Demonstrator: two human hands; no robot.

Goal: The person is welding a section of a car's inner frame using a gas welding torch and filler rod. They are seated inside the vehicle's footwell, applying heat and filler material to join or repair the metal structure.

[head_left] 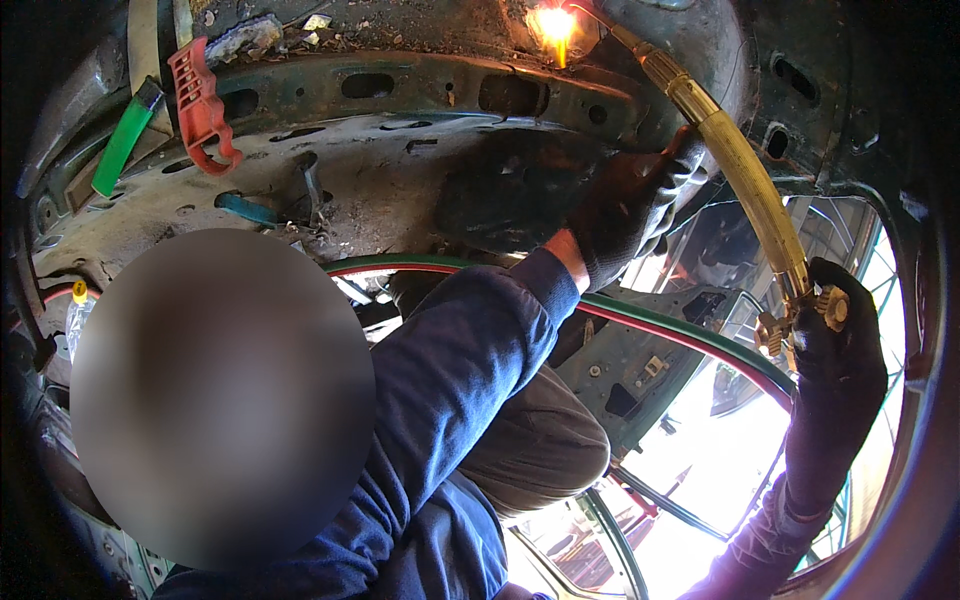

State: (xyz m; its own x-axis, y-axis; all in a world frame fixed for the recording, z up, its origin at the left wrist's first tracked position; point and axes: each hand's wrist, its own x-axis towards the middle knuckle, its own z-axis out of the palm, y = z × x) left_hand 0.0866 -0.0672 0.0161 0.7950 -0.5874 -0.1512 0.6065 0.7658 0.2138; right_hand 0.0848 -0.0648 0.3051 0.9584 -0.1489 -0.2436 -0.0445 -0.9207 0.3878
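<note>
A brass gas torch [745, 170] with a long ribbed handle slants down to the right. Its thin curved tip points at a bright orange flame [556, 28] against the metal panel at the top. My left hand [625, 205], in a black glove, has its fingers curled against the torch's front part. At the rear end, my gloved right hand [845, 340] is closed around the torch beside its brass valve knobs [830, 308]. Paired green and red hoses [700, 335] run leftward from near that end. My left arm wears a blue sleeve [450, 350].
A red plastic handle [203, 115] and a green lighter-like piece [127, 142] are at the upper left. Behind runs a metal rail [420, 90] with holes and debris along it. A window frame [890, 270] bounds the right side. A round blurred patch covers the lower left.
</note>
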